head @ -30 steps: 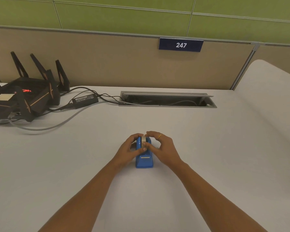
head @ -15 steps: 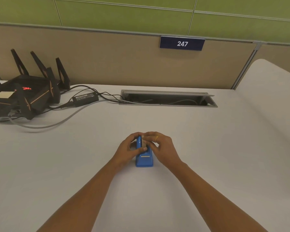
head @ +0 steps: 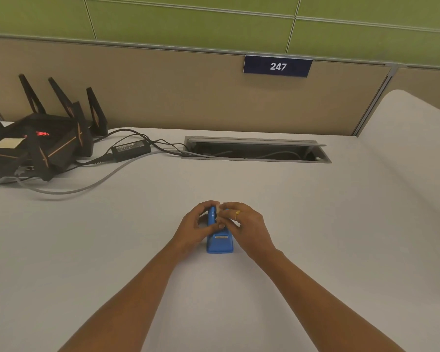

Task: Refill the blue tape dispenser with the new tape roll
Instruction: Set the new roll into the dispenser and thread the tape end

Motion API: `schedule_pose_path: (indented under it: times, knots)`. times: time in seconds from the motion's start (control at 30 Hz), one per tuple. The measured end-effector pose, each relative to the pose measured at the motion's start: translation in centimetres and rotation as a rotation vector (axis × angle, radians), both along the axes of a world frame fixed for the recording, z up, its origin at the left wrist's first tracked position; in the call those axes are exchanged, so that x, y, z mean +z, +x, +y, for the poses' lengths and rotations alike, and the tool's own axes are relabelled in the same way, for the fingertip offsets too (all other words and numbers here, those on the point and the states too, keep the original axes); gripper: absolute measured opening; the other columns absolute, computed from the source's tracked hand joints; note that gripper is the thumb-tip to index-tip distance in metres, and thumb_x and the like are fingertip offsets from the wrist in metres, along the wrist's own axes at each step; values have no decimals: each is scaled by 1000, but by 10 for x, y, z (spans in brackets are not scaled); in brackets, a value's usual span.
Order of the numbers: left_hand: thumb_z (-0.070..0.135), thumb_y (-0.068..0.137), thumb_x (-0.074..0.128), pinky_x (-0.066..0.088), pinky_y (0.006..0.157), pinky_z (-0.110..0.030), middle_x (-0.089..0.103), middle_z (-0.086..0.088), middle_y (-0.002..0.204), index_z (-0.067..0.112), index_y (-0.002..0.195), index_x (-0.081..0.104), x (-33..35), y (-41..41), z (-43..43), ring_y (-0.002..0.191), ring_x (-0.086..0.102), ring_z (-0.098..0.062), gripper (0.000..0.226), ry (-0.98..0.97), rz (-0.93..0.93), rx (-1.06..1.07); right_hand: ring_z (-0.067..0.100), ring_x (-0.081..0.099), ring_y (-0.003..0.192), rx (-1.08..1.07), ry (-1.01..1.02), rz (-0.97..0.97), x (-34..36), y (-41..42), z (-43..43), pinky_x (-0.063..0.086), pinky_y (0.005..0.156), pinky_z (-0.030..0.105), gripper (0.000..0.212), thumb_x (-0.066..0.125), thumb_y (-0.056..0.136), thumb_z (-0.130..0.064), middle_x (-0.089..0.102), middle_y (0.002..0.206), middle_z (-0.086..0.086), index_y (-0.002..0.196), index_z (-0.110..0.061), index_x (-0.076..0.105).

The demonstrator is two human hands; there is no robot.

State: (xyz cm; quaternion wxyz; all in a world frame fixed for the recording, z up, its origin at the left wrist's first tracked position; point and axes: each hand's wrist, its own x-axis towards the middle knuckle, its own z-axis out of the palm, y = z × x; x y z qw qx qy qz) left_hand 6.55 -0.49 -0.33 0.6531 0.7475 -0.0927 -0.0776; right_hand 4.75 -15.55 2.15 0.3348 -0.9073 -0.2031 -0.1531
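Since the earlier frame, both hands have closed further over the blue tape dispenser [head: 219, 243] standing on the white desk [head: 315, 224]. Left hand [head: 194, 228] clasps its side; right hand [head: 247, 227] fingertips [head: 221, 226] pinch the pale tape roll [head: 217, 210] at its top.

Both forearms reach forward and converge; left hand [head: 192, 228] curled with fingers bent inward, right hand [head: 247, 226] arched, fingertips [head: 221, 226] meeting the left's, ring on one finger
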Motion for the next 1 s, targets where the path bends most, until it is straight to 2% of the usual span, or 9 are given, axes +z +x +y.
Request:
schedule_pose_path:
  times: [0.13,0.23,0.37,0.47,0.6,0.77,0.83,0.9,1.0]
  knots:
    - [17,71,73,39,107,-46,56,11,117,42,102,52,-2,1,1,119,50,-18,45,-2,7,4,26,66,85,-16,-4,1,1,-2,4,42,78,12,21,55,81,-13,70,95,15,91,-2,70]
    - [24,68,73,39,107,-43,56,11,116,43,102,51,-2,1,0,118,50,-17,45,15,5,11,25,63,88,-41,18,8,1,-1,7,43,80,15,24,50,84,-13,67,98,16,96,0,67]
    - [14,73,72,38,108,-45,55,7,117,40,103,50,-1,1,-1,119,49,-19,45,25,4,24,23,59,94,-52,29,23,1,0,9,41,83,19,24,49,89,-11,64,104,16,103,1,64]
    - [20,69,74,38,107,-46,55,1,123,38,106,50,0,0,-1,121,48,-21,48,28,4,19,26,58,96,-51,32,53,2,2,10,40,85,19,25,46,90,-11,62,106,18,106,2,62]
    - [30,62,72,40,106,-47,56,-1,125,39,106,52,0,1,0,121,50,-20,49,38,-2,11,16,52,88,-65,150,132,6,3,7,38,78,9,20,48,92,-11,62,103,15,101,-1,62]
    - [29,63,70,40,105,-48,56,-3,124,37,106,51,1,0,-1,120,50,-21,47,17,-8,19,17,57,94,13,231,183,8,0,2,50,88,27,28,62,84,-12,62,107,11,112,-7,62]
    - [28,65,69,41,105,-48,56,-3,124,31,110,52,0,0,-1,120,50,-21,49,16,-19,4,15,55,90,7,198,156,6,1,2,49,86,20,24,64,82,-9,61,105,12,106,-6,66]
    - [27,65,71,41,104,-49,56,-2,124,29,111,52,-1,0,0,120,50,-21,50,17,-19,-3,12,54,87,-13,191,139,4,2,2,43,79,4,18,63,82,-6,62,103,12,100,-4,69]
    - [23,65,72,40,105,-49,56,0,121,34,107,52,-1,1,1,120,49,-22,48,13,-23,-7,10,54,82,-46,216,140,7,3,3,40,73,-3,16,61,83,-2,65,100,14,96,-2,71]
